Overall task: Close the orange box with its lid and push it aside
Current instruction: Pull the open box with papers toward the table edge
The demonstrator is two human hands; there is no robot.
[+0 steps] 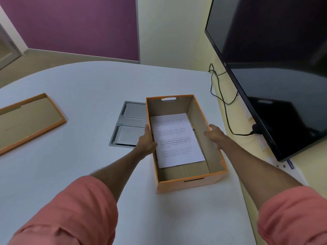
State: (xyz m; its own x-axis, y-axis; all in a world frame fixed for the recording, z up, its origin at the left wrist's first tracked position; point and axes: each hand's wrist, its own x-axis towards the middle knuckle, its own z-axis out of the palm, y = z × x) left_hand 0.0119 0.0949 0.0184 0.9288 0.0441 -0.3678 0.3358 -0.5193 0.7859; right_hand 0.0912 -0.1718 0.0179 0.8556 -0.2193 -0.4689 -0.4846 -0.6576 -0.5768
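Note:
The orange box (187,184) stands open on the white table, right of centre, with a printed sheet of paper (177,140) lying flat inside it. My left hand (146,140) grips the box's left wall near the middle. My right hand (215,134) holds the right wall, fingers curled over its rim. The lid (30,121) lies upside down far to the left on the table, brown inside with an orange rim, well apart from both hands.
A grey metal cable hatch (127,128) is set into the table just left of the box, partly under it. A large black screen (276,76) hangs on the right, with black cables (223,98) trailing past the table's right edge.

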